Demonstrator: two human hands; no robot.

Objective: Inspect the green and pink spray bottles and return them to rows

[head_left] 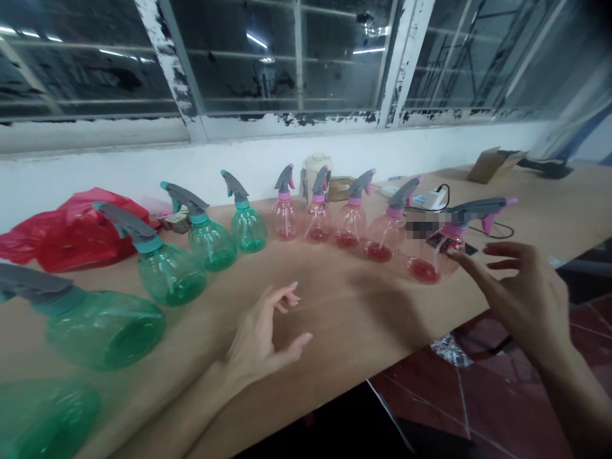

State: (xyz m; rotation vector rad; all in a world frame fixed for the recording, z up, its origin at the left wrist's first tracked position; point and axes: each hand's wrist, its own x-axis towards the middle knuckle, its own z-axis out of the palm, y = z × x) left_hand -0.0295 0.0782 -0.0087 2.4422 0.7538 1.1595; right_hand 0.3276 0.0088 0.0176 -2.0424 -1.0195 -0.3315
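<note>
A row of spray bottles stands along the wooden table (363, 306). On the left are several green ones, such as the green bottle (169, 261); on the right are several pink ones. My right hand (516, 287) hovers open, its fingertips just touching or nearly touching the nearest pink bottle (444, 245) with the grey and pink trigger. My left hand (268, 331) floats above the table's middle with loosely curled, separated fingers and nothing in it. It is nearest the green bottles.
A red plastic bag (71, 229) lies at the back left. A white container (313, 169), a power strip (428, 199) with black cable and a cardboard piece (492, 164) sit along the far wall. The table's front edge runs diagonally; red floor tiles (478, 395) lie below.
</note>
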